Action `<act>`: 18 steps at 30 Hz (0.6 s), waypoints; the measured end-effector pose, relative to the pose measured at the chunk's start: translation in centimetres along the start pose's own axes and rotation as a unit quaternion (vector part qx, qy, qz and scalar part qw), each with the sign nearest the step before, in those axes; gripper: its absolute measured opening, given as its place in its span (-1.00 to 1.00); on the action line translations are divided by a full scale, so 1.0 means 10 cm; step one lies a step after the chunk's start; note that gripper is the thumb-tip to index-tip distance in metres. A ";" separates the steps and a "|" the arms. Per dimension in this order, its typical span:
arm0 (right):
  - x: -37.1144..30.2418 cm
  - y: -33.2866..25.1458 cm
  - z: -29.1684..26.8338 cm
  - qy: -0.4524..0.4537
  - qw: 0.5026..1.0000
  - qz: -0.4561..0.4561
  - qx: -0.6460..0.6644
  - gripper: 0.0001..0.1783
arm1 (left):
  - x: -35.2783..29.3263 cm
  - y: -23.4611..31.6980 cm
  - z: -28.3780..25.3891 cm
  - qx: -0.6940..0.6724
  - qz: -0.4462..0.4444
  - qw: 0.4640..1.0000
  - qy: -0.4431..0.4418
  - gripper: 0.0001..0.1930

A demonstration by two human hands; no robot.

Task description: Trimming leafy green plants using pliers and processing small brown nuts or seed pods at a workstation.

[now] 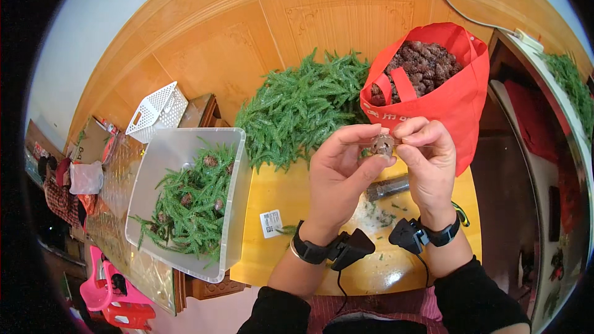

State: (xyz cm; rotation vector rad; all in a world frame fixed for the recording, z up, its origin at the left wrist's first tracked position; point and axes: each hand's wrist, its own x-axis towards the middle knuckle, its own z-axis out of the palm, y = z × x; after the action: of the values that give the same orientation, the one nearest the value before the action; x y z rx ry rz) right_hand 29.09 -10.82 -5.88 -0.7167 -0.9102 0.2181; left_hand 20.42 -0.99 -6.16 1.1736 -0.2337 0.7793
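Pine cone (pixel 383 144): raised over the yellow table (pixel 272 192), between the fingertips;
Left hand (pixel 340 173): thumb and forefinger pinching the cone;
Right hand (pixel 429 161): thumb and forefinger pinching the thin wire (pixel 365 143), just beside the cone;
Wire handling: best kept snug among the scales and drawn with even tension; cone best steadied by a light pinch, to spare brittle scales;
Wire line: roughly left to right at the cone;
Cone axis: cannot be told, fingers partly covering it; tip direction likewise unclear.
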 end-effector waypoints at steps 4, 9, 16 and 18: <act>-0.01 0.01 -0.02 0.013 1.000 0.005 -0.007 -0.81 | 0.01 0.02 0.03 -0.065 -0.050 0.997 0.000 -0.67; -0.01 0.05 -0.02 -0.005 0.996 -0.041 -0.082 -0.80 | 0.02 0.00 -0.06 -0.143 -0.081 0.986 -0.019 -0.71; -0.01 -0.01 0.00 0.011 0.993 -0.045 -0.110 -0.82 | 0.03 -0.05 -0.03 -0.197 -0.071 0.977 -0.030 -0.72; 0.00 -0.03 -0.01 -0.001 0.993 -0.031 -0.111 -0.83 | 0.04 -0.07 -0.07 -0.190 -0.065 0.979 -0.035 -0.73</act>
State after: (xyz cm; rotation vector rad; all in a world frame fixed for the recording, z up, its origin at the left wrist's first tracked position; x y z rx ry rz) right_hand 29.15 -11.05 -5.73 -0.8916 -0.9667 0.0637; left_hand 20.98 -0.33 -6.75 0.8459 -0.3446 0.5491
